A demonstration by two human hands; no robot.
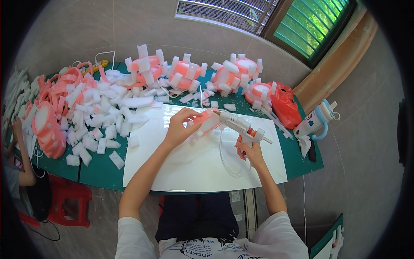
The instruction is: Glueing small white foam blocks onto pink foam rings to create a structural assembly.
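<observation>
My right hand (250,152) is wrapped round the grip of a white glue gun (238,124), with a glue stick poking out of its back end. The gun's nozzle points left and meets the edge of a pink-and-white foam piece (208,121). My left hand (181,126) holds that piece from its left side, fingers closed on its upper rim. Both hands are over a glossy white board (172,172) on the table. From the gun a pale cord (222,157) loops down across the board.
Loose white foam blocks (101,138) heap up at left, beside stacked pink foam rings (47,129). Pink foam pieces with white blocks attached (185,73) line the back. At right are a red plastic bag (284,105), a white bottle (312,121) and a dark phone (312,151). Another person's arm (23,151) shows far left.
</observation>
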